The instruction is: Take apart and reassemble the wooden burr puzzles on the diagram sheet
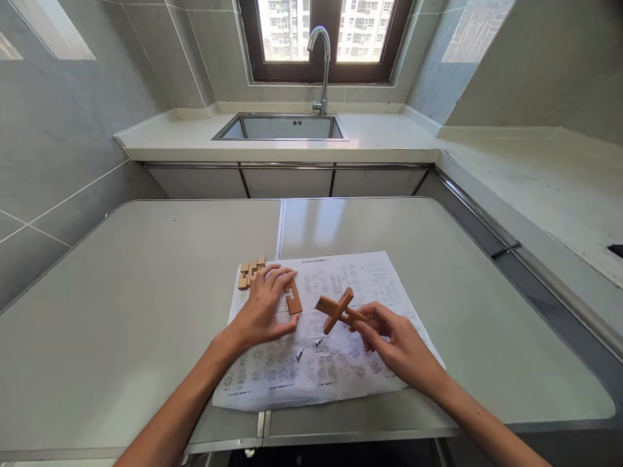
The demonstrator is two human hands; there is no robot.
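Between the thumb and fingers of my right hand (387, 334) are two wooden puzzle pieces (335, 310), joined in a cross and raised over the printed sheet. My left hand (267, 305) has its thumb and fingers spread around a flat notched wooden puzzle piece (294, 302) on the paper. Whether its fingertips touch that piece, I cannot tell. Just beyond the left hand sits a group of lighter notched wooden blocks (246, 272), partly hidden by the fingers. Beneath both hands lies the printed instruction sheet (341, 383), creased, with small line drawings and two small torn spots.
The sheet rests on a pale table (146, 311) with a seam down its middle and a metal front edge. Behind the table is a white counter (389, 133) with a sink (282, 137) and a tall faucet (325, 71). Another counter (549, 175) runs along the right.
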